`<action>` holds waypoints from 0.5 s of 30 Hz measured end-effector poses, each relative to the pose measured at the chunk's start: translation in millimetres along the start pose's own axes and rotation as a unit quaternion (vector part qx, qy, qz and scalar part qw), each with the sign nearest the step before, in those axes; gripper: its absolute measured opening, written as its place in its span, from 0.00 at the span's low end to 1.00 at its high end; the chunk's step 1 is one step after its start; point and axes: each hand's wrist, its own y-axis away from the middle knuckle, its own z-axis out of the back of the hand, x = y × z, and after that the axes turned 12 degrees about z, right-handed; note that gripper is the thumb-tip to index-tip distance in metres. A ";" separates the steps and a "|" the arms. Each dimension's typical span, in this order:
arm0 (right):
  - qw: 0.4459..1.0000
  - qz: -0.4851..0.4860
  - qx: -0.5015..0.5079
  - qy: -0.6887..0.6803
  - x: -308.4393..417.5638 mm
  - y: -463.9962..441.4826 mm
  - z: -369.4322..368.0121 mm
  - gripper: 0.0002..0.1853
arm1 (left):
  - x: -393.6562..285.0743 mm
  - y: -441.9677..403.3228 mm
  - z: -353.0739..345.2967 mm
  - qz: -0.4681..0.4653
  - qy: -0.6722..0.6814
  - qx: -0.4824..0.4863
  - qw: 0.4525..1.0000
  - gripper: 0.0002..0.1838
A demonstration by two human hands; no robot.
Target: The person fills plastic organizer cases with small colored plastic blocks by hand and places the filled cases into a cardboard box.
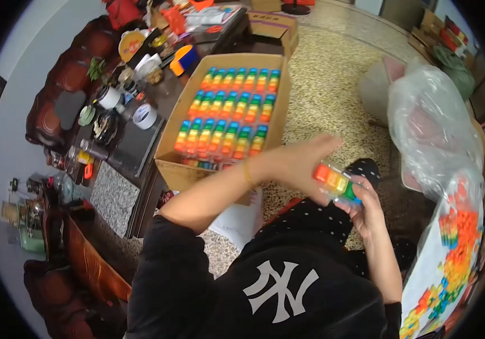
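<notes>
My right hand (365, 204) is closed around the lower end of a clear plastic pack of rainbow-coloured pieces (337, 182), running from red and orange through yellow and green to blue. At its red end is my left hand (302, 164), slightly blurred, with a finger or thumb stretched away from the pack. The other left fingers lie close to the pack's end; whether they press on it is hard to see. Beyond my left forearm stands an open cardboard box (166, 158) holding rows of similar rainbow packs (228, 107).
Loose coloured pieces (460, 248) lie on a white surface at the right, below a large clear plastic bag (434, 124). The dark table (166, 93) at the left carries a tape roll (144, 116), jars and an orange-blue tape dispenser (183, 60). A wooden bench (70, 62) stands behind it.
</notes>
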 end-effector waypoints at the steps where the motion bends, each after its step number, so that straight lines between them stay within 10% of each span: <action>1: 1.000 -0.001 0.012 0.005 -1.2 -10.3 -13.9 0.15 | 17.5 9.7 9.4 0.051 0.141 -0.061 0.987 0.35; 2: 1.000 0.002 0.020 0.015 -2.8 -20.5 -30.5 0.15 | 28.6 18.2 22.5 0.059 0.145 -0.062 0.986 0.35; 4: 0.999 -0.005 0.024 0.024 -13.6 -41.0 -60.1 0.15 | 44.1 35.9 48.6 0.328 0.505 0.124 0.789 0.29; 15: 0.977 -0.085 0.178 0.086 -92.6 -91.4 -200.9 0.23 | 124.3 152.6 120.6 0.318 0.534 -0.035 0.783 0.17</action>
